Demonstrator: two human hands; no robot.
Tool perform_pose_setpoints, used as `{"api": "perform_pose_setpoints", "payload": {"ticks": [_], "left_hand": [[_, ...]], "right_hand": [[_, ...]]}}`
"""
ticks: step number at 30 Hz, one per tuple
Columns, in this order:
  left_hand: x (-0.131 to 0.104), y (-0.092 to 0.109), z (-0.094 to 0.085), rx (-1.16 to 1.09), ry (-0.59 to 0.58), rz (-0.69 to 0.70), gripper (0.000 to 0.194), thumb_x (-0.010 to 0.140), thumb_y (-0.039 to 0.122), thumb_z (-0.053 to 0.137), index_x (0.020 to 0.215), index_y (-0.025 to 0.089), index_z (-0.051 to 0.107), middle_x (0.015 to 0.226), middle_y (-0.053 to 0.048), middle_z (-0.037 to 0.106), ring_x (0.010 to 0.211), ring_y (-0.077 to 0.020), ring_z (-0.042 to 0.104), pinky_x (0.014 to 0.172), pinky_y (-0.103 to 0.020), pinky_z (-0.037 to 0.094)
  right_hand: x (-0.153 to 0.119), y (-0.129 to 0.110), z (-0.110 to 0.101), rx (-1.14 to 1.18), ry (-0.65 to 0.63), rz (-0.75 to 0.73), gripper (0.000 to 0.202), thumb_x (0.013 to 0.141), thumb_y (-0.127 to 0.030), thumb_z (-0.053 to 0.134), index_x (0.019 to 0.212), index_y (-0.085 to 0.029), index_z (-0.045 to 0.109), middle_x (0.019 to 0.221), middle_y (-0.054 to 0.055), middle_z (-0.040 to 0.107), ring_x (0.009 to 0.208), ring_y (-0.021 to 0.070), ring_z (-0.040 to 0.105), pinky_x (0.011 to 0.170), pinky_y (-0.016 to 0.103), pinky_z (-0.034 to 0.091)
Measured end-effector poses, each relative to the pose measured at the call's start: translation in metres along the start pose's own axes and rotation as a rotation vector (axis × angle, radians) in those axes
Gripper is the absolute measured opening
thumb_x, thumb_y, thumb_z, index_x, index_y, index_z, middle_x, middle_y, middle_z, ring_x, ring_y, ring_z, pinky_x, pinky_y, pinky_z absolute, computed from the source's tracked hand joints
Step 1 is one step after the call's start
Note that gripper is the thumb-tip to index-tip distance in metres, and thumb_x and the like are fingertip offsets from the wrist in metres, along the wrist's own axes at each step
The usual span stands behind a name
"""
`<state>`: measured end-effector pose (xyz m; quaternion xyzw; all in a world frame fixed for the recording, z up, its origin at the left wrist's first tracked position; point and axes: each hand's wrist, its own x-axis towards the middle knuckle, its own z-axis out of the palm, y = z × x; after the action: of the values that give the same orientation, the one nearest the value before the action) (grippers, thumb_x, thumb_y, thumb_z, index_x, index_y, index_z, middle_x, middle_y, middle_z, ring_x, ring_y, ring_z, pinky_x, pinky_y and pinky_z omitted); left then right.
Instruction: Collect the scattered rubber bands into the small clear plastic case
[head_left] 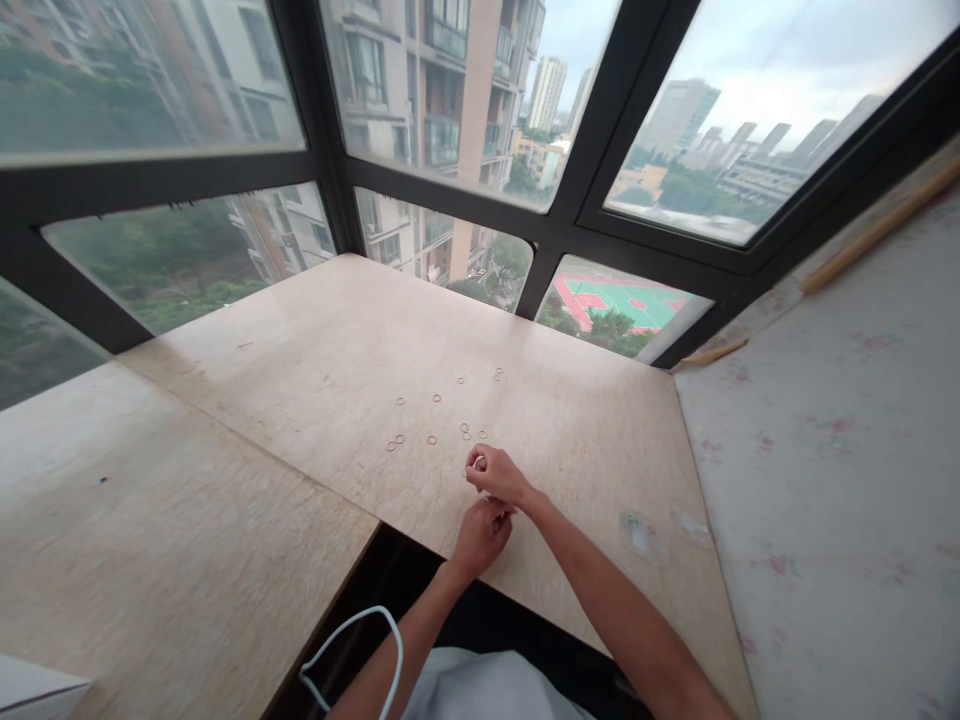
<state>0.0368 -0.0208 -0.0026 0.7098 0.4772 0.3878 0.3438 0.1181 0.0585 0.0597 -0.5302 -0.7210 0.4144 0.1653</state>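
Several small thin rings lie scattered on the pale marbled tabletop, among them a red ring, another ring and a pair of touching rings. My right hand is just in front of the nearest rings, its fingers curled together near a small pale ring; whether it grips that ring is too small to tell. Close below it, near the table's front edge, my left hand has its fingers closed, and anything inside them is hidden.
Clear plastic packets lie on the right of the table. A white cable loops by my left forearm. A white object sits at lower left. Dark-framed windows and a flowered wall border the tabletop.
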Motion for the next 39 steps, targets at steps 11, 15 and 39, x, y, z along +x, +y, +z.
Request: {"api": "perform_pose_setpoints", "payload": {"ticks": [11, 15, 39], "left_hand": [[0.004, 0.002, -0.004, 0.038, -0.049, 0.031, 0.017, 0.084, 0.016, 0.046, 0.084, 0.02, 0.063, 0.083, -0.005, 0.067, 0.079, -0.0178, 0.062, 0.071, -0.03, 0.05], [0.005, -0.002, -0.003, 0.073, -0.061, 0.052, 0.017, 0.086, 0.021, 0.047, 0.086, 0.021, 0.063, 0.084, -0.005, 0.067, 0.079, -0.0186, 0.062, 0.071, -0.031, 0.051], [0.009, 0.001, -0.001, 0.108, -0.02, 0.062, 0.015, 0.084, 0.025, 0.05, 0.082, 0.022, 0.065, 0.081, -0.003, 0.068, 0.075, -0.0174, 0.064, 0.067, -0.028, 0.053]], "right_hand": [[-0.107, 0.082, -0.062, 0.392, 0.485, 0.225, 0.018, 0.08, -0.041, 0.044, 0.077, -0.024, 0.037, 0.047, -0.01, 0.049, 0.033, 0.0072, 0.04, 0.034, 0.016, 0.031], [-0.153, 0.1, -0.079, 0.345, 0.683, 0.291, 0.024, 0.082, -0.046, 0.045, 0.077, -0.023, 0.041, 0.049, -0.009, 0.048, 0.036, 0.0082, 0.041, 0.036, 0.017, 0.031], [-0.224, 0.144, -0.108, -0.177, 0.882, 0.461, 0.032, 0.085, -0.042, 0.046, 0.09, -0.018, 0.067, 0.052, -0.002, 0.054, 0.048, 0.0148, 0.05, 0.05, 0.024, 0.034]]}}
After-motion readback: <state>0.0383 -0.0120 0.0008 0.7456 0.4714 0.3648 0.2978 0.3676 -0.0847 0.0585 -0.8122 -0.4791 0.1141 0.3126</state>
